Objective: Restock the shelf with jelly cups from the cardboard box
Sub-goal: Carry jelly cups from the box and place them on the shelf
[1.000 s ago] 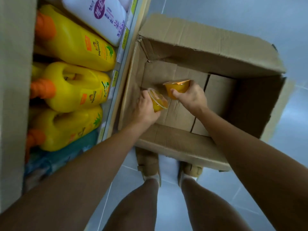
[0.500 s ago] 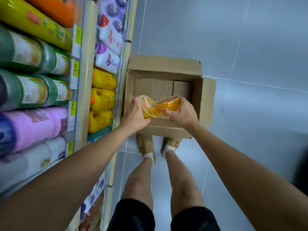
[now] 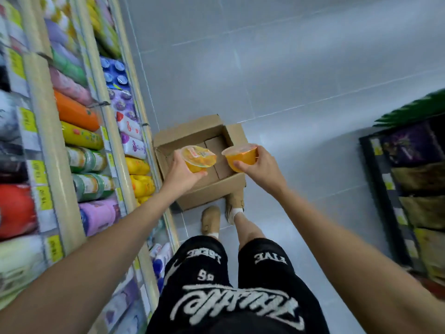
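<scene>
While the person stands over the cardboard box, black printed shorts fill the view nearest the camera, and both bare forearms reach forward above the box. Left hand grips the first jelly cup from beneath, thumb curled under the base; the cup is tilted, lid toward the camera, over the box's left half. Right hand grips the second jelly cup, fingers wrapped round its side, thumb on the near wall; this cup is upright, lid up, over the box's right half. The two orange cups are near each other but apart. Tan shoes stand just on the near side of the box. The box sits open on the grey tiled floor, flaps up. Shelf runs just beside the box's left wall, stocked with yellow, orange and purple bottles behind yellow price tags. Right of the box, well apart, is a dark rack; contents too blurred to identify.
</scene>
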Motion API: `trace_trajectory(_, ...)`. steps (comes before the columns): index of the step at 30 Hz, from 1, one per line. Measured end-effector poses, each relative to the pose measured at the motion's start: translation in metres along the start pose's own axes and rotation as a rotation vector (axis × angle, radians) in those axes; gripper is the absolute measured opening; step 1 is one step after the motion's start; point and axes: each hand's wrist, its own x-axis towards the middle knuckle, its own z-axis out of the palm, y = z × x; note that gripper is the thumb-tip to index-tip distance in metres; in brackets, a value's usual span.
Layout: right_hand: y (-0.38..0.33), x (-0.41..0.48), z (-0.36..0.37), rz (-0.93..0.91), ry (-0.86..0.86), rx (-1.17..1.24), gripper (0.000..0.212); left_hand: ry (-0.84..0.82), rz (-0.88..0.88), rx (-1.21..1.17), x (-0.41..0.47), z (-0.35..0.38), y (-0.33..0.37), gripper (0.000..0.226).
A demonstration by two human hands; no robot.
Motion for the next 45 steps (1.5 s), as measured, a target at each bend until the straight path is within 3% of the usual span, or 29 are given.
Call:
trace_trajectory(8,0.021,-0.119,-0.057,0.115,0.365,0.346,0.055,-0.171,0.204,-0.121,-0.068,0.009,0.086,0.081)
trace_trajectory(11,0.026,-0.161,-0.085,0.133,0.495,0.425,0.048,-0.265,0.322,-0.099,-0.094,0.026,0.130,0.068)
trace_trajectory(17,0.043,-0.243,-0.160,0.132,0.768,0.510,0.045,-0.415,0.570,-0.110,-0.174,0.075,0.223,0.062)
trace_trajectory(22,0.069,-0.315,-0.229,0.081,0.973,0.498,0.052,-0.491,0.707,-0.148,-0.250,0.121,0.288,0.074)
trace_trajectory(29,0.123,-0.432,-0.308,0.029,1.109,0.429,0.047,-0.549,0.865,-0.157,-0.379,0.191,0.345,0.066)
trace_trajectory(34,0.158,-0.504,-0.366,0.003,1.193,0.395,0.047,-0.594,0.944,-0.213,-0.460,0.238,0.382,0.075)
trace_trajectory(45,0.215,-0.605,-0.472,-0.064,1.332,0.308,0.042,-0.720,1.056,-0.275,-0.574,0.317,0.468,0.080)
